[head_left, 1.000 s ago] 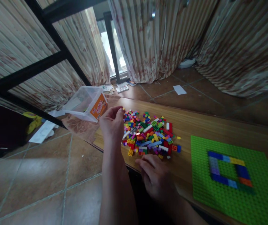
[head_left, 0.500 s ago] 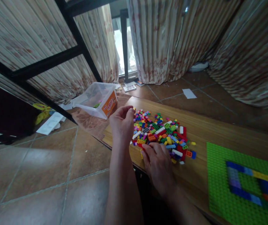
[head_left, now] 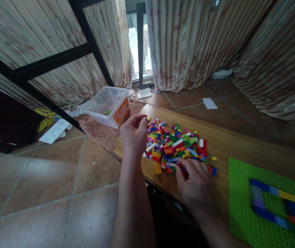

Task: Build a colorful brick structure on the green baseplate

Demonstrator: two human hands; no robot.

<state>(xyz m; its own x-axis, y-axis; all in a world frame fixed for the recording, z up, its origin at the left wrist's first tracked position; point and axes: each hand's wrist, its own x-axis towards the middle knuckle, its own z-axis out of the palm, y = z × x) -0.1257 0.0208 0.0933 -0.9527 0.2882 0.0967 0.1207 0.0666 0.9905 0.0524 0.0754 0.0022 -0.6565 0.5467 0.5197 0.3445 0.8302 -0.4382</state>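
Observation:
Loose toy building bricks [head_left: 173, 143] of many colours lie in a heap on the wooden table [head_left: 222, 137]. My left hand [head_left: 134, 129] is over the left end of the heap, thumb and fingertips pinched together. Whatever is in that pinch is too small or hidden to name. My right hand [head_left: 195, 181] rests at the near side of the heap, its thumb and fingers curved and slightly apart, touching bricks. A yellow brick [head_left: 158, 168] lies left of it. On the right, the green baseplate [head_left: 240, 193] carries a rectangular frame of blue, purple, yellow and orange bricks [head_left: 263, 186].
A clear plastic box [head_left: 103, 115] with an orange label stands beyond the table's left end, on a brown cloth [head_left: 95, 132]. Black metal bars [head_left: 54, 63] cross the left side. Striped curtains [head_left: 180, 44] hang behind. Paper [head_left: 209, 103] lies on the tiled floor.
My right hand has moved right along the near side of the heap, uncovering the yellow brick and others. My left hand keeps its pinch in nearly the same place.

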